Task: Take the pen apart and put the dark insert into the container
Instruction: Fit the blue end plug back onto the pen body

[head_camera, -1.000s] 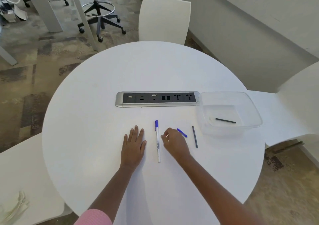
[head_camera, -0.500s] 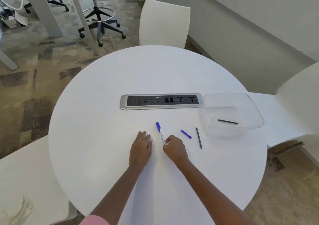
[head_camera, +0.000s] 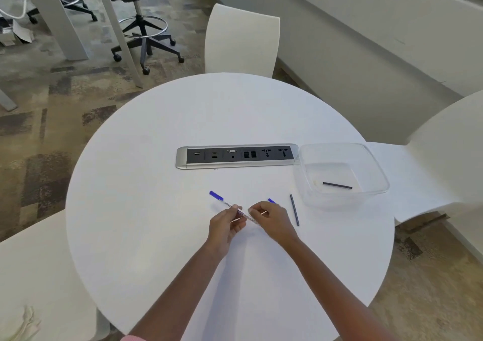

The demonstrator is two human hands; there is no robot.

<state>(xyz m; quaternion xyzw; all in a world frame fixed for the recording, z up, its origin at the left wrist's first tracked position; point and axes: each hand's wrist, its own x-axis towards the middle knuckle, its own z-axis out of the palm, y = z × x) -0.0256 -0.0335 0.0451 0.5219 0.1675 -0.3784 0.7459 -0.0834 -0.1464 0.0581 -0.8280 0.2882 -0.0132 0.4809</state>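
Note:
A white pen (head_camera: 224,202) with a blue cap is lifted off the round white table (head_camera: 146,184), cap end pointing far left. My left hand (head_camera: 226,224) grips its middle and my right hand (head_camera: 269,220) grips its near end. A dark insert (head_camera: 294,210) lies on the table just right of my right hand. A small blue piece (head_camera: 271,200) peeks out behind my right hand. The clear plastic container (head_camera: 376,173) stands at the right with another dark insert (head_camera: 337,185) lying inside it.
A silver socket strip (head_camera: 236,156) is set into the table's middle, touching the container's left corner. White chairs stand at the far side (head_camera: 241,40), the right (head_camera: 444,152) and the near left (head_camera: 31,275). A wheeled stool (head_camera: 143,35) stands on the carpet beyond.
My right hand has lifted the pen off the table and turned it. My left hand rose from lying flat and took hold of the pen's middle.

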